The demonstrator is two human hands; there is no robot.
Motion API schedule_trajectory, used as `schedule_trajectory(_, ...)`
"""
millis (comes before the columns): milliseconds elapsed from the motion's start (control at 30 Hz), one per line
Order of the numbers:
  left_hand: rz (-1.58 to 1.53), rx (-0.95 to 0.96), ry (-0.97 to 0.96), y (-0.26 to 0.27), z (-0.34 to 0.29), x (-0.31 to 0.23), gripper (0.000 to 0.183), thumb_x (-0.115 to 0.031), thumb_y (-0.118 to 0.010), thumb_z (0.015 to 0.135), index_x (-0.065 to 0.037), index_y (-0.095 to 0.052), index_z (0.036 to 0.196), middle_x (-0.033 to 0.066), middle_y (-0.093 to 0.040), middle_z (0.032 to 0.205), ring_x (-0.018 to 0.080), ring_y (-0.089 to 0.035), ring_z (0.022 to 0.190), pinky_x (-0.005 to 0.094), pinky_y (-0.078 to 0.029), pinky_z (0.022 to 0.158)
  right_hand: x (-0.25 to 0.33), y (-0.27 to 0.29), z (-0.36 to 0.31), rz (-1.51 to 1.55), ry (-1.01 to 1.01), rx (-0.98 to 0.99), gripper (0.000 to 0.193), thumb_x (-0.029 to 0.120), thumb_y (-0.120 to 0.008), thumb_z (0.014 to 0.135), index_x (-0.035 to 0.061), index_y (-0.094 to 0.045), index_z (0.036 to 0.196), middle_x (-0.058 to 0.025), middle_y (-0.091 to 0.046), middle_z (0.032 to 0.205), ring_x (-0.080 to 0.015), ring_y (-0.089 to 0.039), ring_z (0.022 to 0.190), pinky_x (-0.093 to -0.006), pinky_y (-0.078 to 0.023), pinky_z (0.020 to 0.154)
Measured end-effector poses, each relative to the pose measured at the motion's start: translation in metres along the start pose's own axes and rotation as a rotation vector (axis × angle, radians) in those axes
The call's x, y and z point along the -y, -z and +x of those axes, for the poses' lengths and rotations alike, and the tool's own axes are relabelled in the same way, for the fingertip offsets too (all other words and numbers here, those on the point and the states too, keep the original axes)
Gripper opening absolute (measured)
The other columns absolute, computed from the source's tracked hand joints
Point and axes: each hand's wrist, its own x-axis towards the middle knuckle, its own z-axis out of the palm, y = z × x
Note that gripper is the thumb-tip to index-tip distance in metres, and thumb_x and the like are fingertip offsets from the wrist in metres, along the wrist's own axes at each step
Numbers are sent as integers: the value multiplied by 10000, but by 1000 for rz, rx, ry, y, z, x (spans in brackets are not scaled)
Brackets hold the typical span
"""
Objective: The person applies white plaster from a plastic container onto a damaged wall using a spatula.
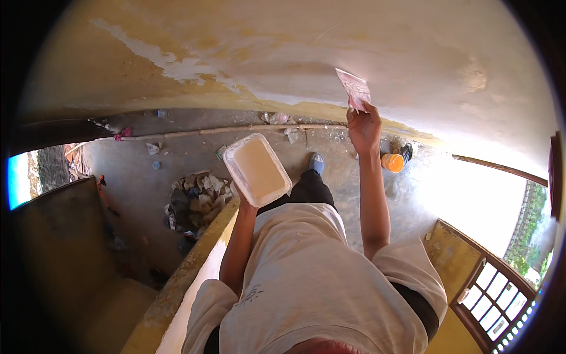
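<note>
My left hand (245, 199) is closed on the near end of a white rectangular plastic tub (233, 159), held out in front of my body. Smooth beige paste (259, 168) fills its bottom, and the rim is smeared white. Raised to the right, my right hand (364, 128) pinches a thin, flat pinkish spreader (355, 88) with whitish smears. Its far edge is at the wall (283, 56); whether it touches I cannot tell. Around it the wall is pale and smooth, while patches further left are yellowish and peeling.
Below, a heap of rubbish (200, 197) lies beside a yellow ledge (186, 274) at my left. A long pole (236, 129) runs along the wall's foot. An orange bucket (392, 163) and a black bag (406, 152) stand right. A paned window (492, 295) is at lower right.
</note>
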Motion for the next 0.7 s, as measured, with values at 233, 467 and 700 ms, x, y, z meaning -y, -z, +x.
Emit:
schedule_trajectory(233,7,-73,-31,21,-28,-26,633,-516,-306,979,-150,-233,1491,134,-307,1509,303,-322,1377,522,-359,1066,-74,102,36,-221,-91,-18,164,110,-541,895,-37,-571,962,-113,-645,928,-233,-633,992,-357,-526,874)
schedule_trajectory(467,17,-122,59,19,-34,-61,640,-523,-307,976,-151,-233,1491,133,-297,1514,302,-318,1379,528,-362,1062,-167,290,161,-1300,722,183,183,48,-708,833,-52,-555,843,-178,-704,823,-251,-706,771,-308,-545,672)
schedule_trajectory(700,-64,-137,16,3,-60,-58,646,-530,-308,973,-152,-232,1491,132,-288,1518,302,-313,1381,534,-365,1057,-138,141,107,-77,-25,-69,90,51,-533,896,-25,-548,943,-128,-627,920,-240,-627,921,-343,-529,885)
